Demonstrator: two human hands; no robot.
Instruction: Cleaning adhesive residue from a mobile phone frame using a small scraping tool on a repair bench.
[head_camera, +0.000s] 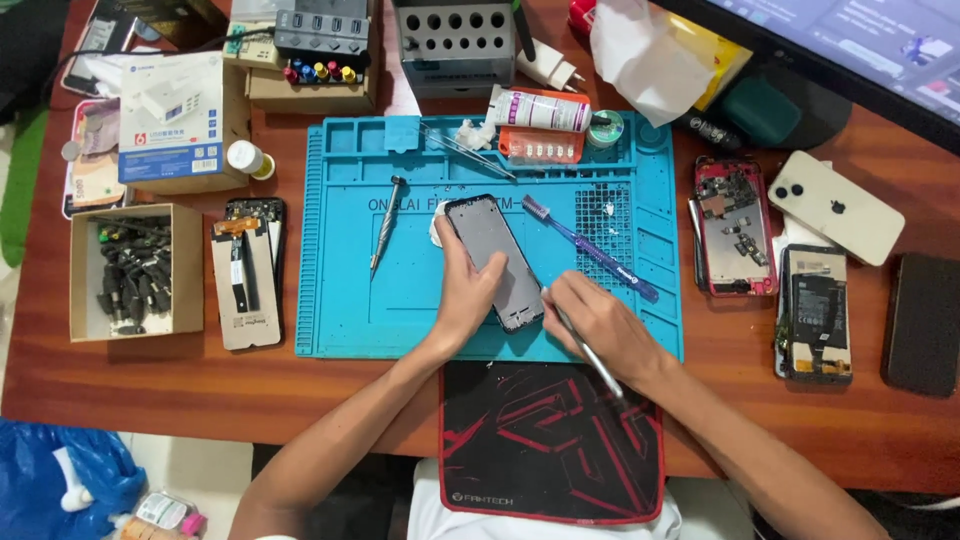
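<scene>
Left hand (462, 295) is curled around the left edge of a phone frame (495, 262), fingers closed on it, pinning it flat near the middle of the blue work mat (340, 300). Right hand (600, 325) pinches a thin metal tool (585, 350) in a closed pen grip, tip touching the frame's lower right edge. A purple toothbrush (590, 248) lies just right of the frame, a screwdriver (385, 222) left of it. An opened red phone (735, 225) and a white phone (835, 207) sit off the mat to the right; a cardboard box of parts (135, 270) stands far left.
</scene>
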